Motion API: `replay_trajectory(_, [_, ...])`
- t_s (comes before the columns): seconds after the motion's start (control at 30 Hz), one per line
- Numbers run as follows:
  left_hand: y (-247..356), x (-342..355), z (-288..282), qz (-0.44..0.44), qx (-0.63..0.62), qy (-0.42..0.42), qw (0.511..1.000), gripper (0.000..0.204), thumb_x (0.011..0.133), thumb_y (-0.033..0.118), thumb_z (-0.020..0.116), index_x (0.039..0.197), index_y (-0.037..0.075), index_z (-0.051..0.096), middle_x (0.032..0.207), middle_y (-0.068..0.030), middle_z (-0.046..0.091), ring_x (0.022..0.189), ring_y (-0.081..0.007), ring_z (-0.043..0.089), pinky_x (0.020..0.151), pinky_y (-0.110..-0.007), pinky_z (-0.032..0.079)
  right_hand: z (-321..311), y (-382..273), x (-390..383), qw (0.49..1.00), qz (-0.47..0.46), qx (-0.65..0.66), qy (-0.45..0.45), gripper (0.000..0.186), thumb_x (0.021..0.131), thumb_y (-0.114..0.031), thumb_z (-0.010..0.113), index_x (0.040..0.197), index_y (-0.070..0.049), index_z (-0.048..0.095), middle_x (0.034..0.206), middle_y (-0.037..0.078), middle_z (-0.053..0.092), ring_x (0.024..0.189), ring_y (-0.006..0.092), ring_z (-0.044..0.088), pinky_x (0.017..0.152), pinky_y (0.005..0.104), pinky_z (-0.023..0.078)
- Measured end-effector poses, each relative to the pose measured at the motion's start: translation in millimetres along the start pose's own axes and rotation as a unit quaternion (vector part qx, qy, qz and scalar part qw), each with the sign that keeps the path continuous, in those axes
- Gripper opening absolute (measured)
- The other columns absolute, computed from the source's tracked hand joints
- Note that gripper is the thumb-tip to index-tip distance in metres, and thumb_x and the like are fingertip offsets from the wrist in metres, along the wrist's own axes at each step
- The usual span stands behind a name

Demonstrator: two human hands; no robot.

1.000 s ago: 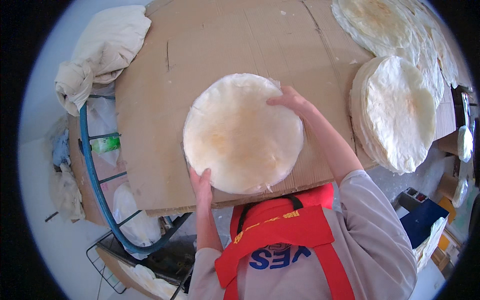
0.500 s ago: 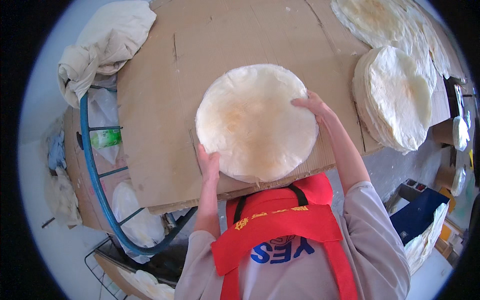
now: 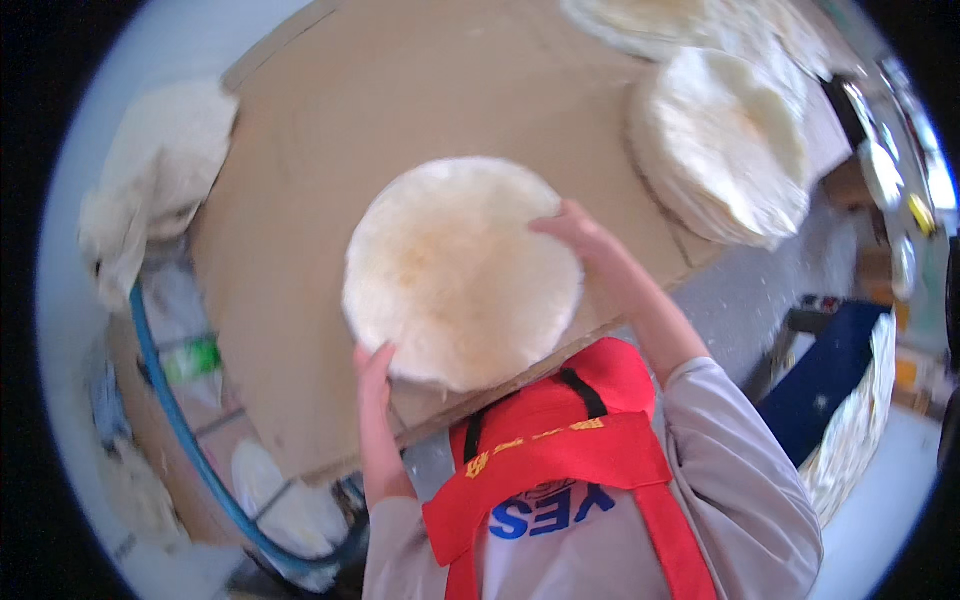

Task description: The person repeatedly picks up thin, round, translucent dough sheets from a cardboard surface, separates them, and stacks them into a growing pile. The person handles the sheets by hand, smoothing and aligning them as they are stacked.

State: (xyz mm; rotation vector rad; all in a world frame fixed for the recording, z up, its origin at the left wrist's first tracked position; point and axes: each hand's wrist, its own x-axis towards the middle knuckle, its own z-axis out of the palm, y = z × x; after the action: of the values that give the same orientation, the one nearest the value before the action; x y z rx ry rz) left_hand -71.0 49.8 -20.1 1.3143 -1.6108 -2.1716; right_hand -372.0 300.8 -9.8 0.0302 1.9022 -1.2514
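A round stack of thin, pale flatbreads [image 3: 462, 270], toasted light brown in the middle, lies near the front edge of a cardboard-covered table [image 3: 300, 130]. My left hand [image 3: 373, 372] grips its near left rim, thumb on top and fingers partly hidden at the side. On the opposite side, my right hand [image 3: 578, 234] holds the right rim, its thumb reaching over the upper surface. The undersides of the flatbreads are hidden.
A taller flatbread stack [image 3: 725, 145] stands at the table's right edge, with more flatbreads [image 3: 640, 22] behind it. A white cloth bundle [image 3: 165, 150] sits at the far left, above a blue metal frame [image 3: 165, 390]. To the lower right is a dark blue panel [image 3: 825, 375].
My view has turned and blurred, so the table and the other stack appear shifted left. Both hands keep hold of the flatbread stack at the same rims.
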Motion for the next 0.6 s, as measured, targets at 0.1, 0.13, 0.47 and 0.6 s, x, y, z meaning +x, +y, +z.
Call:
replay_trajectory(0.1, [44, -14, 37, 0.052, 0.019, -0.006, 0.998, 0.048, 0.075, -0.001, 0.053, 0.121, -0.002, 0.038, 0.112, -0.0132, 0.052, 0.100, -0.0236, 0.052, 0.084, -0.036, 0.044, -6, 4, 3, 0.987, -0.159, 0.000, 0.011, 0.035, 0.069, -0.019, 0.067, 0.098, 0.000, 0.059, 0.092, 0.009, 0.062, 0.082, 0.0161, 0.058, 0.074, 0.0306, 0.047])
replay_trajectory(0.13, [61, -16, 49, 0.058, 0.043, 0.018, 0.997, 0.047, 0.075, -0.001, 0.053, 0.120, -0.002, 0.039, 0.111, -0.0133, 0.052, 0.100, -0.0240, 0.052, 0.084, -0.036, 0.044, -15, -16, -12, 0.979, -0.204, 0.005, -0.004, 0.034, 0.070, -0.019, 0.066, 0.098, 0.000, 0.059, 0.092, 0.009, 0.062, 0.084, 0.0155, 0.057, 0.075, 0.0303, 0.046])
replay_trajectory(0.47, [215, -35, 353, 0.252, -0.004, -0.223, 0.942, 0.045, 0.077, -0.002, 0.052, 0.120, -0.005, 0.038, 0.112, -0.0154, 0.051, 0.099, -0.0232, 0.053, 0.084, -0.035, 0.045, -321, -107, -158, 0.899, -0.307, 0.132, 0.282, 0.044, 0.077, -0.036, 0.062, 0.098, 0.003, 0.057, 0.081, 0.010, 0.062, 0.065, 0.0138, 0.060, 0.057, 0.0280, 0.050])
replay_trajectory(0.6, [180, 24, 443, 0.230, -0.005, -0.278, 0.932, 0.037, 0.076, -0.002, 0.054, 0.113, -0.002, 0.045, 0.104, -0.0118, 0.056, 0.093, -0.0204, 0.056, 0.082, -0.034, 0.046, -405, -61, -137, 0.888, -0.243, 0.078, 0.382, 0.044, 0.079, -0.038, 0.058, 0.092, 0.004, 0.060, 0.077, 0.011, 0.063, 0.065, 0.0154, 0.061, 0.056, 0.0294, 0.049])
